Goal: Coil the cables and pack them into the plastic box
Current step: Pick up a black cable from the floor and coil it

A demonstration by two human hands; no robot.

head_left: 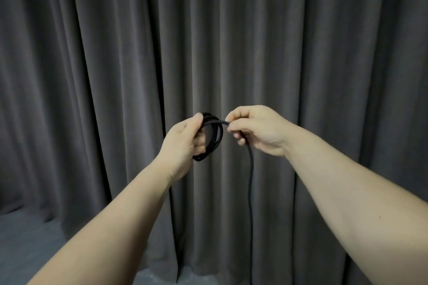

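Observation:
A black cable [250, 183] is partly wound into a small coil [216, 136] of several loops, held up in mid-air at the middle of the view. My left hand [183, 143] grips the coil, thumb on top and fingers through the loops. My right hand [257, 131] pinches the cable just right of the coil, where it arches off the top. From the right hand the loose length hangs straight down and leaves the bottom of the view. No plastic box is in view.
A dark grey pleated curtain [115, 65] fills the background close ahead. A strip of grey floor [27, 243] shows at the lower left.

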